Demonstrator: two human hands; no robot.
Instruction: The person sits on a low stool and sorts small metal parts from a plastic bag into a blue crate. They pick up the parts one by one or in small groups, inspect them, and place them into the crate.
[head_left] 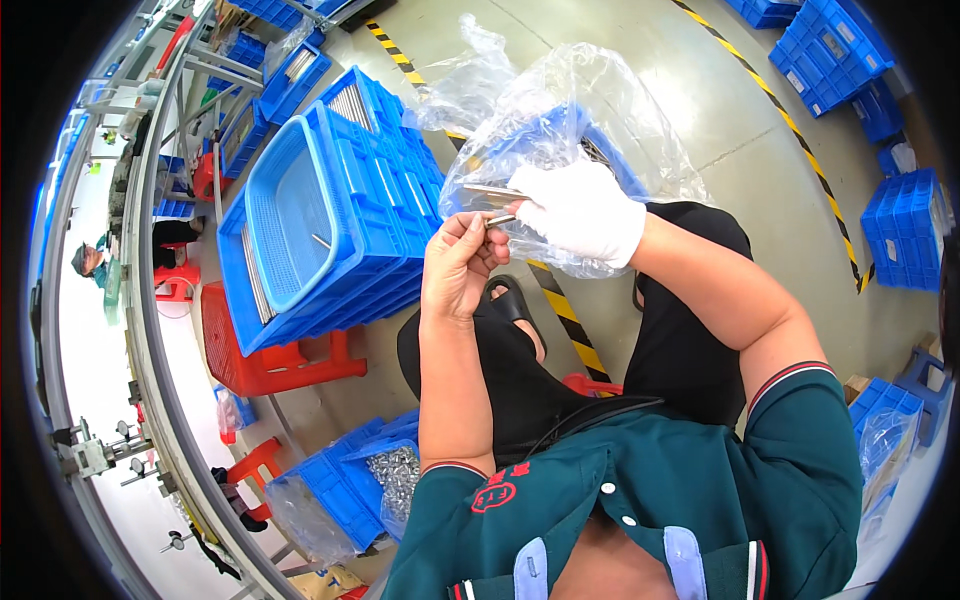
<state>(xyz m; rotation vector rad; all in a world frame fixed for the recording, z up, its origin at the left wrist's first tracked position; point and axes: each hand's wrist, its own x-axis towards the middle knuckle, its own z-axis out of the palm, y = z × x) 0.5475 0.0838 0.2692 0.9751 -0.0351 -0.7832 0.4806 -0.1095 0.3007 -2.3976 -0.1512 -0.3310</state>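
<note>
My left hand (460, 265) is bare and pinches a short metal pin (499, 221) between thumb and fingers. The pin's far end touches or nearly touches the fingertips of my right hand (585, 215), which wears a white glove. Several slim metal rods (487, 190) stick out leftward from the gloved fingers, just above the pin. Beneath and beyond both hands lies a clear plastic bag (625, 85), spread over a blue crate (568, 125) with metal parts inside. The glove hides part of the crate and the rods' other ends.
Left of my hands, a light blue basket (262, 185) with one small rod (320, 241) rests on stacked blue crates (385, 190), above a red stool (225, 350). Crates with small metal parts (395, 468) stand lower left. A person (92, 262) is at the far left.
</note>
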